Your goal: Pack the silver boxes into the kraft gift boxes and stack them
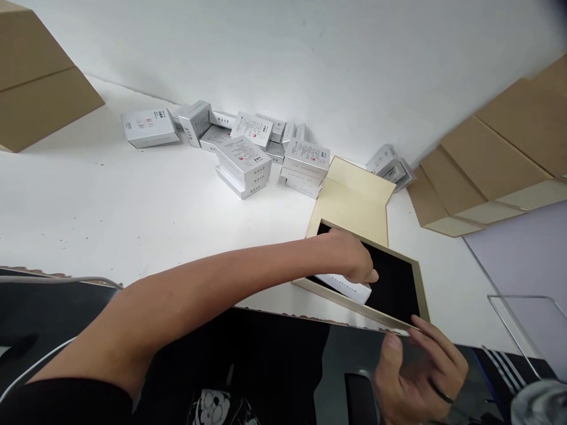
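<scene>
My left hand [354, 260] reaches across from the left into an open cream gift box [424, 292] with a black inside. Its fingers are closed over a small white carton [348, 288], which lies along the near wall of the gift box; part of the carton is hidden beneath the hand. My right hand [420, 372], with a dark ring on one finger, is at the near right corner of the gift box. Its fingers and thumb are apart, and the fingertips appear to touch the front rim. The lid [354, 195] of the gift box is folded back toward the wall.
Several silver-white cartons [245, 156] are piled along the wall, with a few more [390, 165] behind the lid. Large tan boxes [482, 159] line the right side; another [44, 88] stands at far left. The white table's [133, 224] near edge is chipped.
</scene>
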### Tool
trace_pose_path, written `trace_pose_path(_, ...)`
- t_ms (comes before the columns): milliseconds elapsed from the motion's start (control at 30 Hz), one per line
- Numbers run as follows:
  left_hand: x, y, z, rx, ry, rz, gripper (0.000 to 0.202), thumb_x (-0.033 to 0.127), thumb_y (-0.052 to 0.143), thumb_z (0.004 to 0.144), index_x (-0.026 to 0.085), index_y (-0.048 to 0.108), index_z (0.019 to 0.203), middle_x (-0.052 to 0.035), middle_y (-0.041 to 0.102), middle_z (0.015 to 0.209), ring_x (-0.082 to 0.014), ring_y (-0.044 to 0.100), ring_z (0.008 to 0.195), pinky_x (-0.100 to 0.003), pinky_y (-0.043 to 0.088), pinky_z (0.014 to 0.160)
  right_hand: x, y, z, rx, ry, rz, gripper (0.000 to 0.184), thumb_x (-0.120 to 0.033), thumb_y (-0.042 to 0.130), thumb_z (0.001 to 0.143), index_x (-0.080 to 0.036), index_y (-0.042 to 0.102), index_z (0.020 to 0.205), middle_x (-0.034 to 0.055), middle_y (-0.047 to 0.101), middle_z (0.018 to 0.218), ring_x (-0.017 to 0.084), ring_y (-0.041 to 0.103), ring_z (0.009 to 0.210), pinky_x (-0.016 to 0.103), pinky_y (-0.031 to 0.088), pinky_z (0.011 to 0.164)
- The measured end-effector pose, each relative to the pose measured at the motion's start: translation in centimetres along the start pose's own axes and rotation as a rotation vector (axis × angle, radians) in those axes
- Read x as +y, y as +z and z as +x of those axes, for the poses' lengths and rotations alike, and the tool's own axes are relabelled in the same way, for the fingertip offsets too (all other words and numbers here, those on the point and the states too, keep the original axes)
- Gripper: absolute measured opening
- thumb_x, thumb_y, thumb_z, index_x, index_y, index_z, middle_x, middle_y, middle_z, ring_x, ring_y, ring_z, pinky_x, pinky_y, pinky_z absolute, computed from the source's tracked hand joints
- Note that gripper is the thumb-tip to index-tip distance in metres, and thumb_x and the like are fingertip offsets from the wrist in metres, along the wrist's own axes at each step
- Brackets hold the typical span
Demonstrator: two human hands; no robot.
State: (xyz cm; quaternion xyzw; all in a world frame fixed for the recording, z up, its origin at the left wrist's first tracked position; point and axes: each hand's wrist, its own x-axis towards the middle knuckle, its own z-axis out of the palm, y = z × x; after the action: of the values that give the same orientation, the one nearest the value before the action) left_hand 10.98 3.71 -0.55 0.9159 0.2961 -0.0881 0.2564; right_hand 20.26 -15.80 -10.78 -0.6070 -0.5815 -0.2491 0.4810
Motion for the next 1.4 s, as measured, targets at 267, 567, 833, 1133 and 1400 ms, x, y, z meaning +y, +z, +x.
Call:
trace_pose_path(267,-1.1,1.5,-1.1,-0.032,0.180,0.125,0.031,0.037,0.060,0.103,0.017,0.077,0.120,-0.0165,0.075,0.123,-0.0317,0.072,0.112,-0.036,0.056,0.084,1.3,1.6,-1.0,-0.233,-0.068,-0.295,0.050,-0.041,0.080,0.089,-0.020,0.060,0.129,0.0144,0.066,0.117,0.032,0.063,0.111,0.052,0.045,0.097)
trace_pose_path(567,-2.0,2.8,-2.1,0.091,0.153,0.149,0.040,0.047,0.064,0.102,0.013,0.075,0.117,-0.0185,0.076,0.115,-0.0337,0.071,0.109,-0.041,0.052,0.089,2.5,1.7,-0.9,-0.218,-0.160,-0.254,0.038,-0.041,0.081,0.088,-0.019,0.061,0.112,0.0113,0.068,0.110,0.027,0.063,0.103,0.045,0.041,0.094)
trace_pose_path(833,-7.3,-0.6,-6.5,1.025,-0.092,-0.142,0.013,0.029,0.061,0.100,0.019,0.061,0.110,-0.0090,0.070,0.111,-0.0243,0.066,0.101,-0.039,0.054,0.088,3.2,1.9,-1.0,-0.192,-0.154,-0.231,0.035,-0.044,0.082,0.085,-0.022,0.062,0.105,0.0095,0.071,0.106,0.027,0.064,0.098,0.049,0.041,0.096)
trace_pose_path(1133,-21.9,-2.9,-7.8,1.077,-0.613,-0.176,0.106,0.029,0.104,0.036,0.022,0.042,0.121,-0.0142,0.058,0.117,-0.0528,0.055,0.119,-0.078,0.039,0.101,3.5,2.2,-1.7,-0.143,-0.154,-0.247,0.039,-0.047,0.081,0.085,-0.022,0.062,0.107,0.0100,0.072,0.105,0.027,0.062,0.098,0.054,0.037,0.103)
trace_pose_path(1400,-15.2,-4.5,-12.3,1.216,-0.391,-0.156,0.064,0.034,0.093,0.070,0.023,0.047,0.113,-0.0085,0.057,0.121,-0.0315,0.055,0.116,-0.057,0.050,0.103,3.6,2.3,-1.9,-0.140,-0.166,-0.231,0.044,-0.044,0.084,0.082,-0.022,0.062,0.112,0.0104,0.070,0.103,0.028,0.060,0.097,0.053,0.038,0.099)
